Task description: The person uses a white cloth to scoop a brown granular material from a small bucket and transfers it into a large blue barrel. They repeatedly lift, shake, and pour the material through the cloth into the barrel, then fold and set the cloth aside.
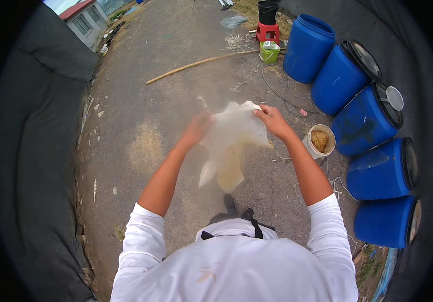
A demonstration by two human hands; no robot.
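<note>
A translucent whitish plastic bag (235,124) is stretched between my two hands, in front of my body and above the paved ground. My left hand (199,128) grips its left upper edge, though a hazy patch blurs the fingers. At the right upper corner, my right hand (271,119) pinches the crumpled rim between thumb and fingers. The bag's lower part hangs down and looks tan; whether that is residue inside or ground showing through, I cannot tell. A white bucket (316,151) with a brown mass (319,140) in it stands right of my right forearm.
Several blue plastic barrels (309,49) line the right side; a white sieve or scoop (393,98) rests on one. Beyond lie a bamboo pole (201,65), a green bucket (269,54), a red stool (267,33) bearing a black bucket (268,13), and a looped hose (277,88).
</note>
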